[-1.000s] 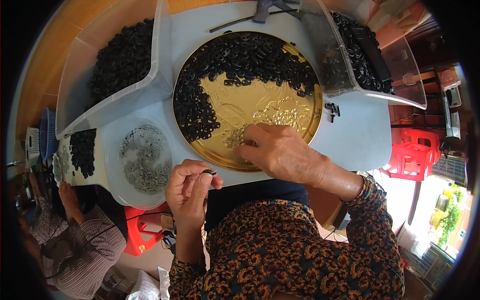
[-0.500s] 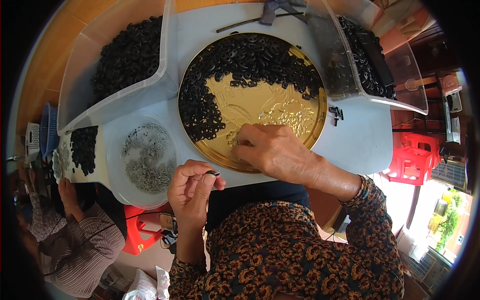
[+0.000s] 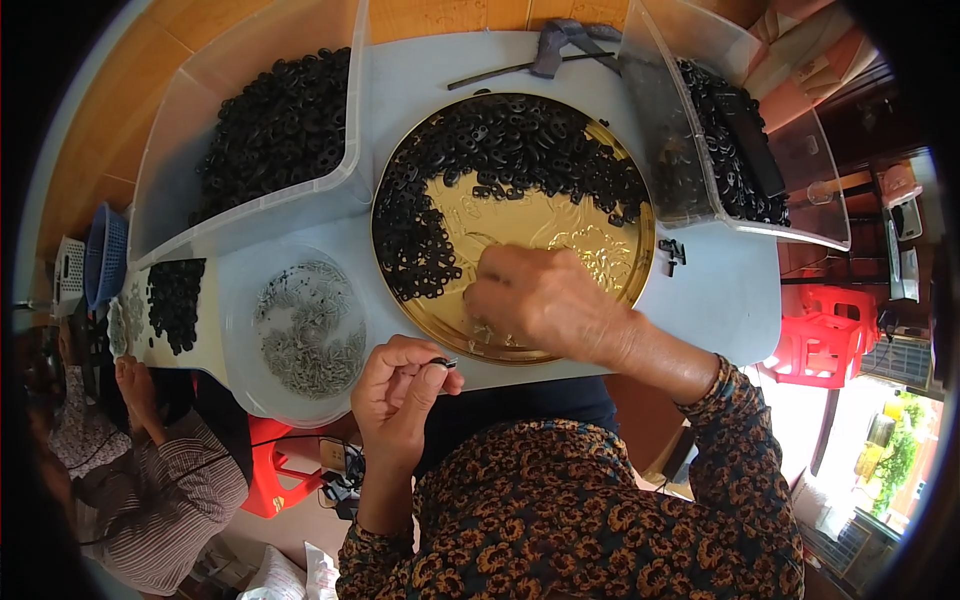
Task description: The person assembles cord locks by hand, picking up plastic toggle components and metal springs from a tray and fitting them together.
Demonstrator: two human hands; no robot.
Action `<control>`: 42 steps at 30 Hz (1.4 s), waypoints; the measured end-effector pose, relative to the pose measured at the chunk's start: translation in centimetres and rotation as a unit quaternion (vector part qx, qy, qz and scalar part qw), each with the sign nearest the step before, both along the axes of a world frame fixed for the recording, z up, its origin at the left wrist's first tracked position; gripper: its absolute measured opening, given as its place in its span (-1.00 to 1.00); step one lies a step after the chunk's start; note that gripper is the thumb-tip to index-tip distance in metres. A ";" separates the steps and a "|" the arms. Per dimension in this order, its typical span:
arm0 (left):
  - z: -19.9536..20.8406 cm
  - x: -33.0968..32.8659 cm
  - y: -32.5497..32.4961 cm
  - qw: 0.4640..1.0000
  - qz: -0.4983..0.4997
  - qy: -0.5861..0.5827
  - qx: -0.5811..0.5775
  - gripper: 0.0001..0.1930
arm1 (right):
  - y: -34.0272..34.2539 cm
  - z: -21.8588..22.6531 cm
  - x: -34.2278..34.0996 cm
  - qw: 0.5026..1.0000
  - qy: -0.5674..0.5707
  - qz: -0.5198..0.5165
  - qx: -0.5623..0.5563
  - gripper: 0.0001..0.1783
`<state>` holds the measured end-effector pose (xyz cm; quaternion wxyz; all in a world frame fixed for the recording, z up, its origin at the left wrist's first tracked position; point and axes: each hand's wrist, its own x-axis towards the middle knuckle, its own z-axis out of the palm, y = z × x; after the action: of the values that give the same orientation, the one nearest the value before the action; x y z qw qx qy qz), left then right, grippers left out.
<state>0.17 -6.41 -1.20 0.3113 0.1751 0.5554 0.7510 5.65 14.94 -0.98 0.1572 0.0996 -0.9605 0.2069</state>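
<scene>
My left hand [image 3: 402, 398] pinches a small black plastic part [image 3: 442, 363] between thumb and fingers, just off the table's near edge. A bit of shiny metal shows at that part's end. Over the near half of a round golden tray [image 3: 395, 318], my right hand [image 3: 545, 300] is bent down with its fingers curled together; its fingertips and anything in them are hidden. Small clear or silvery pieces [image 3: 485, 335] lie beside it near the rim. Black parts [image 3: 490, 135] are heaped along the tray's far and left sides.
Clear bins of black parts stand at the far left [image 3: 275, 135] and far right [image 3: 730, 150]. A round clear tub [image 3: 312, 335] of small metal pins sits left of the tray. A black tool [image 3: 550, 50] lies behind. Another person's hand [image 3: 135, 385] is at lower left.
The view has shifted slightly, so the table appears lower. My right hand has drawn a little nearer to the tray's near rim, fingers more closed. My left hand keeps its pinch on the black part.
</scene>
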 end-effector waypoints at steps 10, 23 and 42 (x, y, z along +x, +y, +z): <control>-0.1 0.4 1.3 0.999 -0.019 -0.013 0.025 -0.88 | 4.9 -1.0 -3.9 0.983 -0.008 -0.159 0.090 -0.87; 0.2 0.6 1.9 0.999 -0.019 -0.029 -0.001 -0.91 | 4.1 -1.1 -5.6 0.989 -0.032 -0.132 0.060 -0.81; -0.2 0.1 2.4 0.995 -0.015 -0.094 0.015 -0.87 | 4.3 -0.4 -7.2 0.989 -0.081 -0.080 0.097 -0.72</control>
<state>0.28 -3.97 -1.45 0.3707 0.1167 0.5092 0.7679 -1.53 19.27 -1.39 0.0847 0.0201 -0.9905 0.1065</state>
